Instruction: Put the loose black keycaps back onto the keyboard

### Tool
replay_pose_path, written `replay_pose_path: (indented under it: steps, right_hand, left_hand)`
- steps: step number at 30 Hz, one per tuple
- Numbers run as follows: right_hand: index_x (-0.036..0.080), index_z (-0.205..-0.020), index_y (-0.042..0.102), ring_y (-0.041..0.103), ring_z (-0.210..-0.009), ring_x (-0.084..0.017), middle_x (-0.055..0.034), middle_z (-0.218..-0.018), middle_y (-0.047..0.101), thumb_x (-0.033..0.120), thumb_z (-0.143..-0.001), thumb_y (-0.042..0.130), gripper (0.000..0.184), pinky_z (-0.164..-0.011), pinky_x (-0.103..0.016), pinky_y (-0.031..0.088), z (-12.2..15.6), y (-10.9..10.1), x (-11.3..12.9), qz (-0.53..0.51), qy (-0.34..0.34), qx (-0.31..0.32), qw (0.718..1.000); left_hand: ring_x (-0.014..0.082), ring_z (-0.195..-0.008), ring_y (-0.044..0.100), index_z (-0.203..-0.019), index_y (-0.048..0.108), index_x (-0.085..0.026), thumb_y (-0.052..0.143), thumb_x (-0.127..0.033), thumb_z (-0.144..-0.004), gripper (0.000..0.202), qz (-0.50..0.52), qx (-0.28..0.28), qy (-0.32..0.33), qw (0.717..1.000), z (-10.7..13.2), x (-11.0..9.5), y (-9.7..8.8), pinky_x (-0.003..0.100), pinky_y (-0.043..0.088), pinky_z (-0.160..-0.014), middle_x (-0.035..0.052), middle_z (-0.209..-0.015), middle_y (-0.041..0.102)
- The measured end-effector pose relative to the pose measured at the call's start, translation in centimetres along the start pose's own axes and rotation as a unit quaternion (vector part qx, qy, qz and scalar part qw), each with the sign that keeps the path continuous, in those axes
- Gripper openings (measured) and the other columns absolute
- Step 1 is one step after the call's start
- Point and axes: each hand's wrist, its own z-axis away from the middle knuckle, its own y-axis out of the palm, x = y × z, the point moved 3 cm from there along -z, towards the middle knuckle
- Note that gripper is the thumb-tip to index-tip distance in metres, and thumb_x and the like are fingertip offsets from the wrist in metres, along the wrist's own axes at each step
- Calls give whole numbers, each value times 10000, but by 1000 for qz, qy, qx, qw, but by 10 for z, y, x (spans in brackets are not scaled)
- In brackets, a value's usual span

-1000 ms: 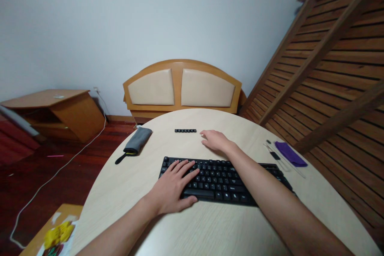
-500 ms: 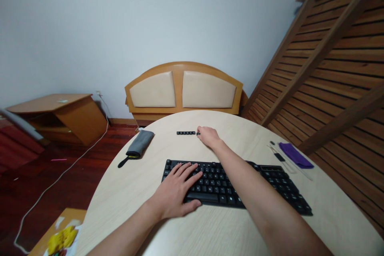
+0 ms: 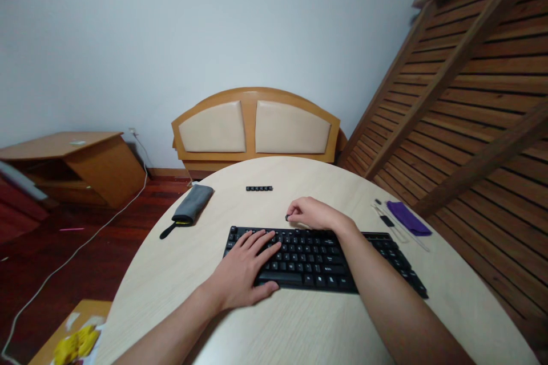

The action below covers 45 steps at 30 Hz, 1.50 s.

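A black keyboard [image 3: 314, 256] lies across the round table in front of me. My left hand [image 3: 248, 265] rests on its left part, fingers spread over the keys and thumb by the space bar. Just beyond the keyboard's back edge, my right hand [image 3: 310, 214] pinches a small black keycap [image 3: 287, 217] between thumb and fingertips. My right forearm passes over the right part of the keyboard and hides some of its keys. Farther back, a short row of several black keycaps [image 3: 259, 188] lies on the table.
To the left lies a grey pouch [image 3: 194, 205] with a black strap. At the right are a folded purple cloth [image 3: 409, 218] and some thin tools with a black piece [image 3: 387, 220]. The pale tabletop [image 3: 180, 279] has a curved edge. A wooden headboard [image 3: 252, 97] stands behind.
My right hand has come back from beside the keycap row toward the keyboard, with a keycap in its fingertips. My left hand stays on the keys. The view has shifted slightly right.
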Motion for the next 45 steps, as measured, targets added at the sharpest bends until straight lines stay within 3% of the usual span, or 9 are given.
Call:
replay_pose_path:
  steps: [4,18,34,45]
  right_hand:
    - [132,-956,750,657,-745,-165,-62,-858,752,294,-838,628,235,-628,-234,436,9,-2,6,-70,-33,51,996]
    - [160,-942,760,682,-817,-175,-53,-905,759,276,-807,676,198,-709,-234,477,9,2,3,-60,-33,66,995]
    - [249,-928,764,686,-925,-206,-22,-977,761,335,-782,742,171,-711,-249,461,14,-1,22,90,28,52,994]
    - [242,-919,788,698,-948,-247,-70,-960,765,297,-777,751,157,-729,-272,477,12,4,32,158,30,35,986]
  left_hand:
    - [336,-1446,297,-1540,282,-285,576,-562,-875,778,-3,-2,5,1000,0,1,1,567,226,-1183,78,-1603,277]
    - [336,-1446,296,-1537,292,-286,572,-572,-877,773,-5,2,2,1000,-1,-1,-1,565,227,-1185,73,-1609,263]
    - [322,-1457,276,-1538,293,-275,573,-572,-877,777,-15,16,-6,1000,-1,0,0,556,216,-1193,73,-1614,252]
    - [330,-1449,290,-1537,299,-279,558,-580,-884,763,-10,5,-1,1000,-1,0,0,565,223,-1188,71,-1608,266]
